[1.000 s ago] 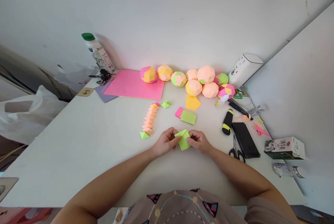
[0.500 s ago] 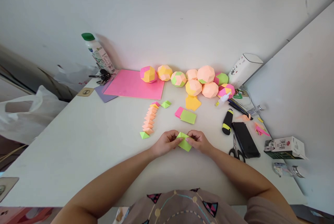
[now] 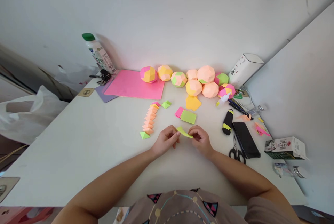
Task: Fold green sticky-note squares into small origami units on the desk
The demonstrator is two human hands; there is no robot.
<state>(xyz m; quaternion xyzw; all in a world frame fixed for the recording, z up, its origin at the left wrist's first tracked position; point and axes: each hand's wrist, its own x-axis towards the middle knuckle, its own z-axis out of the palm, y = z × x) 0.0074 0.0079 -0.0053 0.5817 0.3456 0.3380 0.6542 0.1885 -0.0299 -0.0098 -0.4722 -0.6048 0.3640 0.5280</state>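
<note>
Two-handed in the head view, apparently creasing a single green paper and seemingly standing partway through it, working beside a row of folded pieces, already done, below faceted paper balls, looking assembled, and near a green slip and a pink slip, both lying flat and seemingly awaiting folds; holding the bent paper just above the white table, pinching its left end with the left hand, fingers curling nearly closed, and gripping its right end likewise with the right hand.
</note>
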